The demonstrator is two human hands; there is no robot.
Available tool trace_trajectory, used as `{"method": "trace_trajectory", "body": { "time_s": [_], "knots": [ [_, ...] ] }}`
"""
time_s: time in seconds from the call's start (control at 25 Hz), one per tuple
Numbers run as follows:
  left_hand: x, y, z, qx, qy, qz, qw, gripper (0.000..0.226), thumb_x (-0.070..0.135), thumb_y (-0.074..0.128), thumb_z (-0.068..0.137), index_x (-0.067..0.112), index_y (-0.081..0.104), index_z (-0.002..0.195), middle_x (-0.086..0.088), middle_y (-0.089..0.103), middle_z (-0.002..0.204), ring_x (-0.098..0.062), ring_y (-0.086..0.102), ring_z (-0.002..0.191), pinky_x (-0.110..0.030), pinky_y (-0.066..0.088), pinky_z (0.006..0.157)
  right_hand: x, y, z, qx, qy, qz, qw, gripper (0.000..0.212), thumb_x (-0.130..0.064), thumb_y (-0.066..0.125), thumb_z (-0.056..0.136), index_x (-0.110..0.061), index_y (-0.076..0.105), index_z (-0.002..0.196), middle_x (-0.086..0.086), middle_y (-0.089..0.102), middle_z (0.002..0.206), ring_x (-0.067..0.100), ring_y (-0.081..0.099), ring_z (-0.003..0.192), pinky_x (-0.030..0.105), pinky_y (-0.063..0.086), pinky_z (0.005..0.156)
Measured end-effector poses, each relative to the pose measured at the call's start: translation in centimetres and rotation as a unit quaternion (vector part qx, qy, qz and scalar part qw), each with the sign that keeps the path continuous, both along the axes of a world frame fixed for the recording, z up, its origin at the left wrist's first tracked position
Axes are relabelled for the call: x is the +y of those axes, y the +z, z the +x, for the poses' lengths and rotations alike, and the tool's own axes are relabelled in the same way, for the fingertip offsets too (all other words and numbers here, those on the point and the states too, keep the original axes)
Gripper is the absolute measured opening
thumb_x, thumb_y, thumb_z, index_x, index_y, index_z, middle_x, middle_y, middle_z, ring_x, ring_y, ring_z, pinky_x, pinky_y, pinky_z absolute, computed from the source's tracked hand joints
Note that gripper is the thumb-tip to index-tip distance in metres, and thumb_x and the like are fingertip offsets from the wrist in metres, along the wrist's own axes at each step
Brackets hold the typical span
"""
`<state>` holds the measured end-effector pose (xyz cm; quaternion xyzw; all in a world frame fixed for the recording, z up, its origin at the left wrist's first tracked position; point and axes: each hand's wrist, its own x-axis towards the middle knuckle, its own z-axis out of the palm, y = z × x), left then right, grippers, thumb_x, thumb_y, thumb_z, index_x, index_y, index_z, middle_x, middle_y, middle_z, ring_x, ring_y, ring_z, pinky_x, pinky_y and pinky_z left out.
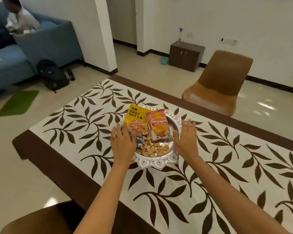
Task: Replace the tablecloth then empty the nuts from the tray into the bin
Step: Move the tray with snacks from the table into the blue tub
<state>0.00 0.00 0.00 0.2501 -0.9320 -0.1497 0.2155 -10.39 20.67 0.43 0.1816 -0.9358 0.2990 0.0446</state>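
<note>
A: Where does the tray (156, 162) stand?
B: At mid-counter, on the leaf-patterned tablecloth (227, 166); it carries nut shells (153, 149), a yellow packet (134, 119) and an orange packet (158, 125).
A: And the hands?
B: Left hand (123, 142), fingers spread, rests on the tray's left rim and the yellow packet. Right hand (186, 137), fingers extended and unclenched, stands at the right rim; contact cannot be told.

A brown chair (222, 81) stands past the table's far edge. A dark cabinet (186, 55) against the wall carries a spray bottle (181, 35). Left: blue sofa (32, 53), black backpack (53, 76), green mat (18, 103).
</note>
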Motion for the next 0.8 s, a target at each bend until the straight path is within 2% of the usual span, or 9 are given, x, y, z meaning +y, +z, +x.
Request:
{"method": "trace_trajectory", "body": {
  "time_s": [0.12, 0.2, 0.28, 0.36, 0.48, 0.56, 0.68, 0.8],
  "knots": [
    [-0.5, -0.5, -0.7, -0.028, 0.048, 0.041, 0.998, 0.058, 0.045, 0.039, 0.096, 0.010, 0.036, 0.142, -0.023, 0.035, 0.146, -0.042, 0.029, 0.136, -0.055, 0.029, 0.107, 0.1, -0.8, -0.7, -0.050, -0.086, -0.013, 0.995, 0.065, -0.044, 0.036, 0.099, -0.008, 0.018, 0.150, 0.019, 0.005, 0.159, 0.037, 0.002, 0.146, 0.048, 0.012, 0.117],
    [-0.7, -0.7, -1.0, -0.055, 0.057, 0.080, 0.994, 0.067, 0.049, 0.042, 0.095, 0.010, 0.026, 0.147, -0.025, 0.026, 0.150, -0.045, 0.027, 0.135, -0.056, 0.029, 0.107, -0.2, -0.8, -0.4, -0.092, -0.087, -0.051, 0.991, 0.068, -0.038, 0.043, 0.098, -0.007, 0.013, 0.150, 0.019, 0.006, 0.158, 0.036, 0.012, 0.145, 0.045, 0.023, 0.114],
    [-0.6, -0.6, -0.9, -0.049, 0.050, 0.092, 0.993, 0.073, 0.049, 0.045, 0.094, 0.004, 0.022, 0.147, -0.027, 0.031, 0.146, -0.044, 0.037, 0.129, -0.055, 0.031, 0.106, -0.4, -0.8, -0.4, -0.121, -0.065, -0.097, 0.986, 0.072, -0.030, 0.052, 0.094, -0.007, 0.014, 0.150, 0.017, 0.021, 0.155, 0.033, 0.026, 0.141, 0.045, 0.030, 0.112],
    [-0.5, -0.4, -0.9, -0.010, 0.046, 0.108, 0.993, 0.073, 0.048, 0.050, 0.092, 0.001, 0.027, 0.143, -0.024, 0.042, 0.135, -0.041, 0.045, 0.119, -0.053, 0.037, 0.101, 0.1, -0.7, -0.5, -0.136, -0.071, -0.132, 0.979, 0.072, -0.033, 0.056, 0.089, -0.010, 0.020, 0.147, 0.014, 0.038, 0.147, 0.031, 0.039, 0.134, 0.051, 0.039, 0.107],
    [0.7, 0.6, -0.9, 0.019, 0.042, 0.114, 0.992, 0.072, 0.047, 0.053, 0.091, 0.001, 0.030, 0.141, -0.022, 0.044, 0.130, -0.040, 0.044, 0.113, -0.052, 0.041, 0.095, 1.8, -1.0, 0.1, -0.143, -0.091, -0.164, 0.972, 0.065, -0.039, 0.056, 0.088, -0.016, 0.028, 0.142, 0.008, 0.048, 0.139, 0.026, 0.048, 0.126, 0.050, 0.045, 0.101],
    [2.7, 1.6, -1.4, 0.023, 0.023, 0.107, 0.994, 0.071, 0.046, 0.054, 0.091, 0.001, 0.030, 0.141, -0.023, 0.044, 0.130, -0.041, 0.043, 0.114, -0.052, 0.041, 0.095, 3.9, -0.2, 0.9, -0.122, -0.106, -0.190, 0.968, 0.055, -0.032, 0.057, 0.090, -0.016, 0.034, 0.137, 0.006, 0.055, 0.130, 0.021, 0.055, 0.116, 0.043, 0.049, 0.097],
    [7.0, 2.6, -2.5, 0.023, -0.026, 0.095, 0.995, 0.068, 0.045, 0.051, 0.093, -0.001, 0.033, 0.140, -0.021, 0.046, 0.130, -0.037, 0.045, 0.116, -0.048, 0.036, 0.099, 8.7, 0.9, 1.6, -0.077, -0.133, -0.202, 0.967, 0.058, -0.026, 0.057, 0.092, -0.011, 0.031, 0.142, 0.004, 0.054, 0.133, 0.021, 0.053, 0.119, 0.042, 0.046, 0.101],
    [13.2, 3.2, -3.9, 0.028, -0.087, 0.090, 0.992, 0.067, 0.046, 0.048, 0.094, -0.001, 0.034, 0.140, -0.020, 0.046, 0.131, -0.035, 0.046, 0.117, -0.045, 0.036, 0.098, 15.6, 2.0, 2.9, -0.038, -0.188, -0.192, 0.962, 0.061, -0.019, 0.056, 0.094, -0.006, 0.027, 0.146, -0.002, 0.046, 0.135, 0.015, 0.044, 0.124, 0.032, 0.034, 0.107]
  ]
}}
